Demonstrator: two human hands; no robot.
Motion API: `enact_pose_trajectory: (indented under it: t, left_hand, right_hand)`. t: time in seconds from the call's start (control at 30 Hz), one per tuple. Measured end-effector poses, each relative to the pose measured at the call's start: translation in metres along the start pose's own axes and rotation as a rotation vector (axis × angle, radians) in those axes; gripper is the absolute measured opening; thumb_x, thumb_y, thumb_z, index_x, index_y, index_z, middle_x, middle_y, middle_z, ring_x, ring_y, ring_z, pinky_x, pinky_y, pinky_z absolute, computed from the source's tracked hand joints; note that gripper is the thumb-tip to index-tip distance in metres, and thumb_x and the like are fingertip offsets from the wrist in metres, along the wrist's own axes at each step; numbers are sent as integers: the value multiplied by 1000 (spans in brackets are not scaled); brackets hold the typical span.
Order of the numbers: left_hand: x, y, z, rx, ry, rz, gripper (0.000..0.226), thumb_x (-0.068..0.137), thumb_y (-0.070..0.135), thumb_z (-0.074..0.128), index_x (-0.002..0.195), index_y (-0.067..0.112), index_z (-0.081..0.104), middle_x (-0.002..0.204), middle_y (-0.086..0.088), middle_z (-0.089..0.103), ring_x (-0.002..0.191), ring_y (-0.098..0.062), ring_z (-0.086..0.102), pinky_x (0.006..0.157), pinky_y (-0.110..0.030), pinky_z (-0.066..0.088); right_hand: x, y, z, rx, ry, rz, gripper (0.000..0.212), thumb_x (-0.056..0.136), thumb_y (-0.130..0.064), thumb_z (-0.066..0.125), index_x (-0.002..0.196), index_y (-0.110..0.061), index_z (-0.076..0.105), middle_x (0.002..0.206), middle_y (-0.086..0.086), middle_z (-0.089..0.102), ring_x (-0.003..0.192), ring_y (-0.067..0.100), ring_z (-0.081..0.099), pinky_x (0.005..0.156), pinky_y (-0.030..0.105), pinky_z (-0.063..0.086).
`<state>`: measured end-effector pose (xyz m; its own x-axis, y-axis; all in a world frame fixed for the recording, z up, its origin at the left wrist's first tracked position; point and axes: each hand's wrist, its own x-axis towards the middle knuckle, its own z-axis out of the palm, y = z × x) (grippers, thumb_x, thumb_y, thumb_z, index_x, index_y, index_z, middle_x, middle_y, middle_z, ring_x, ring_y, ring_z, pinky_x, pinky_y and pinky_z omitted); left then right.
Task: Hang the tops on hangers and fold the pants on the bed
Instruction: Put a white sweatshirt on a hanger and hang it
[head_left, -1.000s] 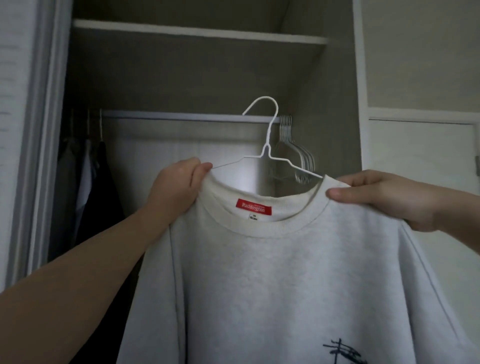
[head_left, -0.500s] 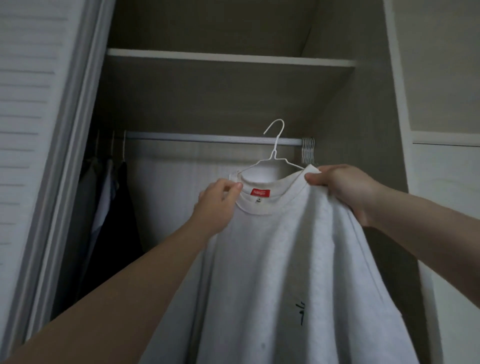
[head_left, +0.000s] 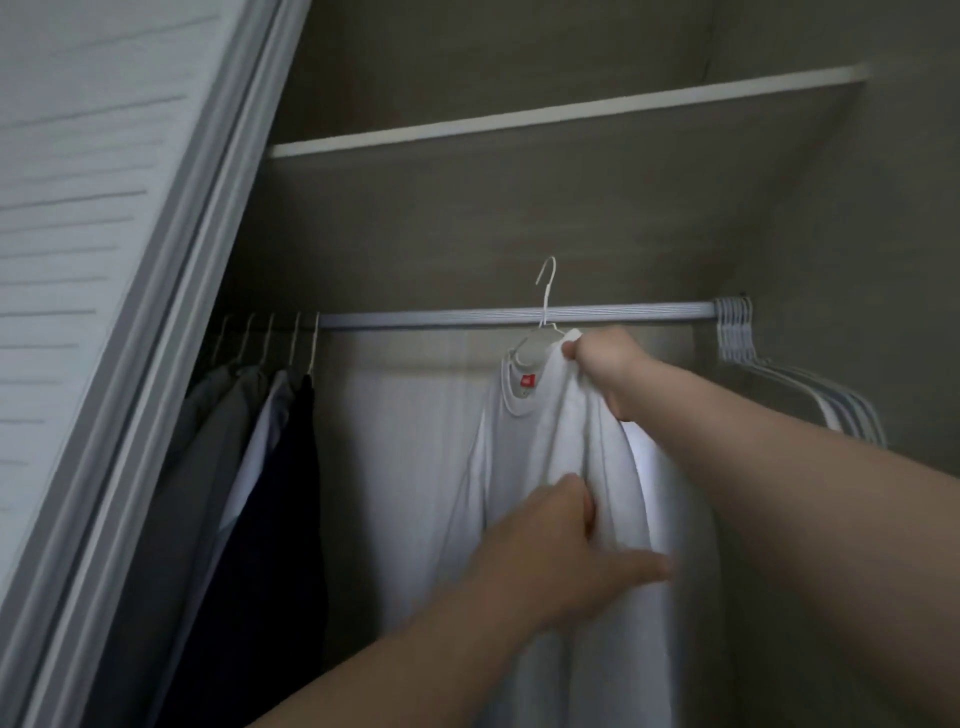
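Inside the wardrobe (head_left: 467, 234), grey and dark garments (head_left: 260, 467) hang bunched at the left of the rail (head_left: 441, 317), leaving room mid-rail. The left hand (head_left: 550, 545) steadies the white sweatshirt (head_left: 545, 441) low down (blur hides whether it grips or only presses). The wire hanger (head_left: 546, 291) lifts its hook above the rail, apparently not yet hooked, as the right hand (head_left: 608, 374) pinches the shoulder. Spare hangers (head_left: 737, 338) crowd the far right.

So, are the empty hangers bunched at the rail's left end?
No, the empty hangers bunch at the right end of the rail; hung clothes fill the left.
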<state>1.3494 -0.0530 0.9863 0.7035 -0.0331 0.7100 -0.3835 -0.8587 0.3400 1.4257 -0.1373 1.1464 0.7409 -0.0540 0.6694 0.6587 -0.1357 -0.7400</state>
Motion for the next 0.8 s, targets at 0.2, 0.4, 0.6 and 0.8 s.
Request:
enact_pose_trajectory:
  t: [0.2, 0.4, 0.6, 0.8]
  left_hand:
    - [64, -22, 28, 207, 56, -119, 23, 92, 22, 55, 114, 16, 51, 126, -12, 57, 115, -34, 60, 89, -38, 48]
    - [88, -66, 22, 214, 85, -94, 14, 88, 18, 56, 100, 16, 50, 122, -16, 60, 111, -36, 60, 84, -34, 47]
    - [80, -98, 16, 308, 23, -88, 13, 84, 22, 58, 95, 17, 52, 119, -14, 62, 110, -36, 61, 88, -39, 53]
    - [63, -115, -1, 340, 42, -68, 10, 83, 21, 56, 84, 24, 47, 110, -13, 64, 105, -36, 60, 81, -36, 50]
  right_hand:
    - [55, 30, 31, -11, -33, 6, 20, 97, -12, 55, 112, 0, 60, 80, 9, 55, 69, 19, 52, 59, 24, 39]
    - [68, 42, 51, 33, -83, -7, 9, 96, -13, 58, 102, -6, 59, 71, 6, 50, 58, 17, 48, 50, 22, 33]
    - [55, 64, 72, 56, -205, 25, 15, 95, -4, 56, 81, -7, 55, 68, 8, 55, 54, 18, 55, 40, 16, 38]
    - [46, 67, 78, -149, -155, -135, 16, 90, -15, 66, 82, -10, 53, 77, 7, 56, 68, 24, 58, 56, 25, 42]
